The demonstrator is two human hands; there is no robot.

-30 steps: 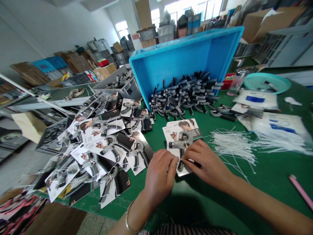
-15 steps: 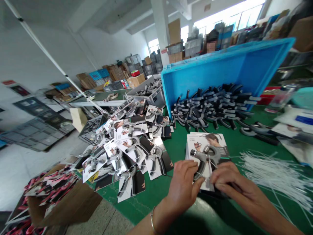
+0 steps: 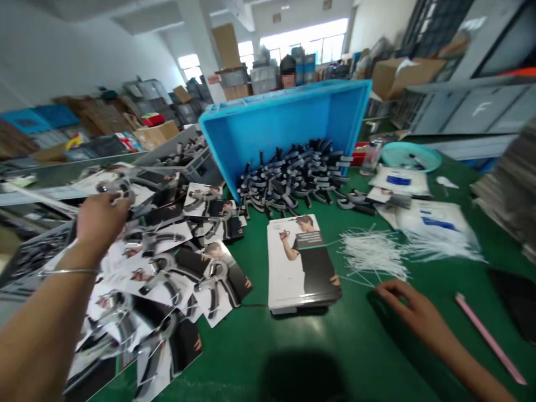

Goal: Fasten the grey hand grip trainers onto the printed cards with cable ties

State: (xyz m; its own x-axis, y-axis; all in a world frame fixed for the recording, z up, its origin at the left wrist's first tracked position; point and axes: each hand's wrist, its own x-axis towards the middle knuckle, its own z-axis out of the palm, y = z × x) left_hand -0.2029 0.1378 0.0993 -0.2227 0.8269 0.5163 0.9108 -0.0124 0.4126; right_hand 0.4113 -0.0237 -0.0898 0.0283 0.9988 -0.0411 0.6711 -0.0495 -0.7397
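My left hand (image 3: pixel 103 220), far left, has its fingers closed on a grey hand gripper (image 3: pixel 121 188) on a card, above the heap of carded hand grippers (image 3: pixel 167 279). At the right my right hand (image 3: pixel 404 298) is low over the table, its fingertips pinched at the end of a thin white cable tie (image 3: pixel 358 282). Beyond it lies the loose pile of white cable ties (image 3: pixel 371 251). Between the hands sits a neat stack of printed backing cards (image 3: pixel 297 268), its top card bare.
A tilted blue crate (image 3: pixel 280 117) spills loose black-and-grey hand grippers (image 3: pixel 293 178) at the back. Bagged cable ties (image 3: pixel 438 223), a turquoise tray (image 3: pixel 412 156) and a pink stick (image 3: pixel 489 338) lie right. A grey crate (image 3: pixel 201 164) stands behind the heap. A person (image 3: pixel 288 72) is behind the blue crate.
The carded hand gripper has left the stack with my left hand, which moved to the heap. My right hand moved right to the cable ties. The view swung right.
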